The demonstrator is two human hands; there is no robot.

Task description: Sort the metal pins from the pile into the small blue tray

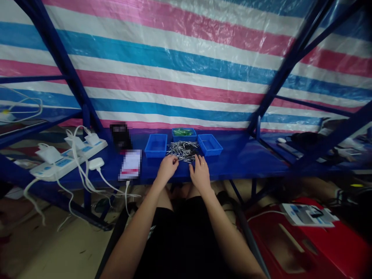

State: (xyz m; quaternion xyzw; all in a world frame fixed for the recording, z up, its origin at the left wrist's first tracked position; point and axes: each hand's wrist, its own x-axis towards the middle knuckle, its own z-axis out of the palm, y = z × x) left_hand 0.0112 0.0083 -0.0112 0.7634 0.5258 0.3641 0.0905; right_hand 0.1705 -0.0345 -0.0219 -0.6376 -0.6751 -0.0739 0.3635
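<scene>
A pile of thin, silvery, nail-like metal pieces (183,148) lies on the blue table in front of me. My left hand (168,167) is at the pile's near left edge, its fingers curled together; whatever is between the fingertips is too small to make out. At the near right edge rests my right hand (200,173), with a ring on one finger, fingers apart and reaching onto the pile. Around the pile stand a left blue tray (156,155), a back blue tray (184,138) holding green items (182,132), and a right blue tray (213,152) with a thin piece in it.
A phone (130,164) and a dark object (120,135) lie left of the trays. A white power strip (69,161) with several plugs and trailing cables covers the table's left end. Blue frame posts (273,89) slant up at both sides before a striped sheet (180,73).
</scene>
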